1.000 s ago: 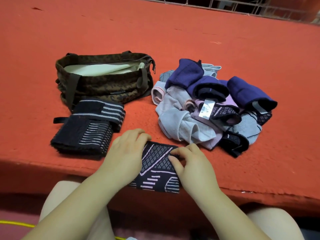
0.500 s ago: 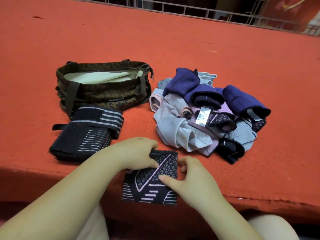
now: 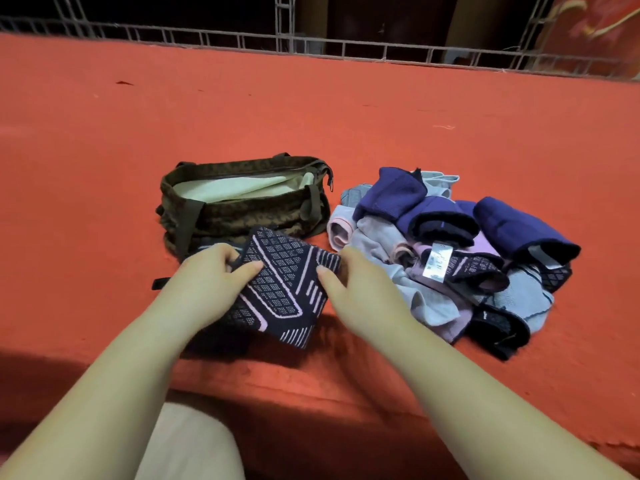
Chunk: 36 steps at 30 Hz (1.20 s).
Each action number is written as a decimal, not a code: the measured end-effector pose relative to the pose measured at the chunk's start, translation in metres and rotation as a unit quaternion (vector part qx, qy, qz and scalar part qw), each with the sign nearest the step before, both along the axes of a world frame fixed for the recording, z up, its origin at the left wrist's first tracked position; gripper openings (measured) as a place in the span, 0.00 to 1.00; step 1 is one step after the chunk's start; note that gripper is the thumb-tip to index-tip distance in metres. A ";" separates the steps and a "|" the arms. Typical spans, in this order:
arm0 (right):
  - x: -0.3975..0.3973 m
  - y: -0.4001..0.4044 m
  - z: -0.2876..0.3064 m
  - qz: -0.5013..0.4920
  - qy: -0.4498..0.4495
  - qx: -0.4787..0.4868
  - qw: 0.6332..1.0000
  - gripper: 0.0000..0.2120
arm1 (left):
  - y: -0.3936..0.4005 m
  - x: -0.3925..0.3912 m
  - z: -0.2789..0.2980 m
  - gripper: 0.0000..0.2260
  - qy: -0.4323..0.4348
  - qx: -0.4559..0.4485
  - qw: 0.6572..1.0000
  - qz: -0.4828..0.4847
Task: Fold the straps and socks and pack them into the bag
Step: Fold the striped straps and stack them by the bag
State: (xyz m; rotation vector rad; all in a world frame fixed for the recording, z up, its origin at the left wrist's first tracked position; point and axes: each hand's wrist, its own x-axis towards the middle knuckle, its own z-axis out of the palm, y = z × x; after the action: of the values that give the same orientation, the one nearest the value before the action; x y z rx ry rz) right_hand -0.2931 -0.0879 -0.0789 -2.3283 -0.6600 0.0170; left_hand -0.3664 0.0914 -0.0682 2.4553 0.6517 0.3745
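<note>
Your left hand [image 3: 211, 277] and right hand [image 3: 356, 284] pinch opposite sides of a folded patterned sock [image 3: 282, 287], held between them above the red surface's [image 3: 104, 168] near edge, before the open bag [image 3: 242, 206], beside the sock pile [image 3: 450, 251].

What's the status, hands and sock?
Left hand grips folded sock; right hand steadies its edge. Bag open behind. Nothing blocking.
</note>
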 end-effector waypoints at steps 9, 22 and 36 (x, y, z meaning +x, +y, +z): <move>0.034 0.033 -0.037 0.056 0.021 -0.098 0.993 0.14 | -0.002 0.018 -0.006 0.14 0.028 0.024 0.998 0.060; 0.059 -0.020 -0.052 -0.009 -0.005 -0.207 0.978 0.16 | -0.046 0.039 -0.040 0.20 0.107 0.092 0.982 -0.129; 0.056 0.002 -0.063 -0.068 -0.076 -0.144 0.984 0.19 | -0.056 0.032 -0.045 0.22 0.189 0.322 0.924 -0.076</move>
State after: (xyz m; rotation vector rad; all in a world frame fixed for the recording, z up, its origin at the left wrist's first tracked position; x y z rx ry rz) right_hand -0.2376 -0.0863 -0.1421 -2.6705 -0.6032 -0.1363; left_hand -0.3347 0.0353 -0.1127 3.2359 0.5393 0.0418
